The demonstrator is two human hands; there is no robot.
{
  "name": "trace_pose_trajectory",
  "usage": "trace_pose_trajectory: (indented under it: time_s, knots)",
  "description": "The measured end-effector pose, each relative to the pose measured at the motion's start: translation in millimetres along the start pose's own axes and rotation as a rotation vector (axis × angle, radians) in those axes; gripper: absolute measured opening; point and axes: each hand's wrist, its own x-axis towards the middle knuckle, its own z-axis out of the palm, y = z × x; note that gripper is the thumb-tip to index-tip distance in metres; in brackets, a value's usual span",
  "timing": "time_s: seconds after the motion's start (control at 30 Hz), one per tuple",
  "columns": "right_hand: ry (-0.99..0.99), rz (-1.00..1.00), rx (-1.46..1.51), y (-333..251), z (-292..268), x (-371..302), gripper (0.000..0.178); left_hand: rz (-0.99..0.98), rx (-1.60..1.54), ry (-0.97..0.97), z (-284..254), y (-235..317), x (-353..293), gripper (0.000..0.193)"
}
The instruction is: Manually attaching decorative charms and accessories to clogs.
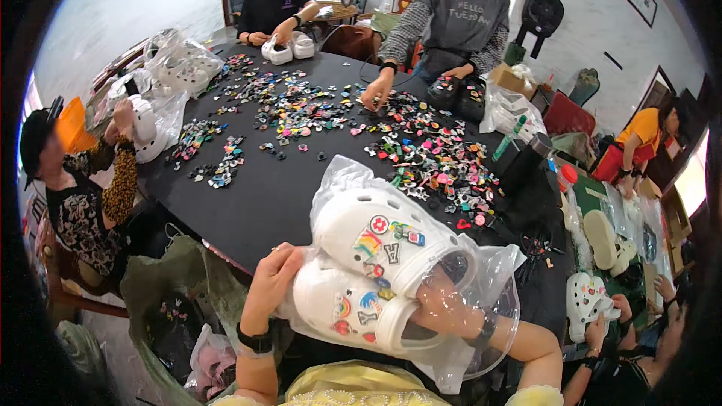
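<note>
A pair of white clogs, the far clog (342, 222) and the near clog (320, 297), is held up over the near table edge. Colourful charms decorate both. A clear plastic bag (342, 173) surrounds much of the pair, its loose mouth hanging at the right. My left hand (269, 282) is closed on the bag at the toe of the near clog. Inside the bag's mouth, my right hand (444, 304) grips the pair where the two shoe openings meet. Its fingertips are hidden in the shoes.
A dark table (248, 214) bears piles of small charms (444, 162). A black bottle (535, 154) stands at the right. Co-workers around the table handle white clogs (277, 49) and black clogs (444, 90). Below left lies an open green sack (150, 274); bagged clogs (180, 64) sit far left.
</note>
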Motion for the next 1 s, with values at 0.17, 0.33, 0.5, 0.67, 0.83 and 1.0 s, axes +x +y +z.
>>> trace_pose_trajectory:
  time_s: [0.17,0.33,0.5,0.67,0.83,1.0]
  knots:
    - [-0.038,-0.114,-0.152,-1,-8,-29,0.045,0.034,-0.053,0.396,-8,-4,5,0.025]
    - [-0.234,0.025,-0.071,-7,-11,-47,0.046,0.11,0.014,0.457,-19,-2,5,0.024]
    - [-0.08,-0.151,-0.258,-16,-13,-54,0.04,-0.089,-0.302,0.075,-33,13,9,0.047]
    - [-0.282,-0.057,-0.154,-15,0,-40,0.038,-0.155,-0.504,-0.205,-33,6,44,0.062]
    - [0.012,-0.209,0.007,-16,13,-29,0.042,-0.203,-0.407,-0.162,-30,-25,53,0.031]
    - [-0.236,-0.006,-0.021,-13,12,-48,0.049,0.038,-0.556,0.269,-55,-78,40,0.039]
